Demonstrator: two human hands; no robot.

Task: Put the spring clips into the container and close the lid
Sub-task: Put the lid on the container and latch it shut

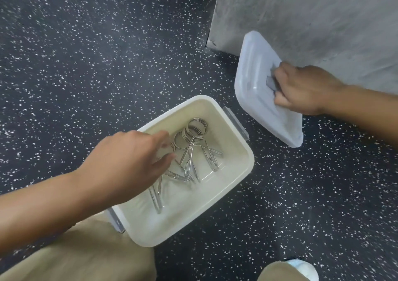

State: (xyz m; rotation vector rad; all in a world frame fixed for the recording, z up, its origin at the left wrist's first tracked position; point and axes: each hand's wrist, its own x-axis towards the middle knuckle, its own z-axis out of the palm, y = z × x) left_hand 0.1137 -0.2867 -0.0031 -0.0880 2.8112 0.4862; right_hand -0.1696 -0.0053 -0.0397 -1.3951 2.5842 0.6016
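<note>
A cream plastic container (234, 173) sits open on the speckled floor, with grey latches at two ends. Several metal spring clips (193, 149) lie in a heap inside it. My left hand (129, 158) reaches over the container's left rim, fingers spread just above the clips and holding nothing that I can see. To the right, the translucent white lid (258, 80) rests tilted, its far edge against a grey wall. My right hand (303, 89) grips the lid by the grey handle in its middle.
A grey concrete wall or block (312, 15) rises at the upper right, behind the lid. Dark speckled floor (86, 54) surrounds everything. My knees in tan trousers (86, 257) fill the bottom edge, close to the container's near corner.
</note>
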